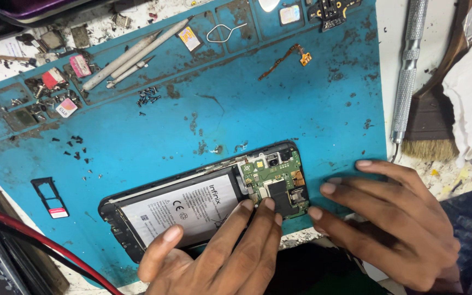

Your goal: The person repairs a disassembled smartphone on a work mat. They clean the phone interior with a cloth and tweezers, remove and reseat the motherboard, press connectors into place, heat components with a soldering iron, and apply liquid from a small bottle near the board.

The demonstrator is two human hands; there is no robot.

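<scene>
Opened smartphone (203,202) lying back-up near the front edge of the blue repair mat (279,109), battery (184,210) and green circuit board (277,183) exposed. Left hand (219,251) holding nothing, fingertips pressed where battery meets board; right hand (389,224) spread flat on the mat just beside. Best kept light, pressing squarely, clear of loose screws (148,95).

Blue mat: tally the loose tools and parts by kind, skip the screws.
Opened phone under left hand: 1
White stylus tools: 3
SIM tray: 1
Ejector pin: 1
Flex cable: 1
Total: 7
</scene>
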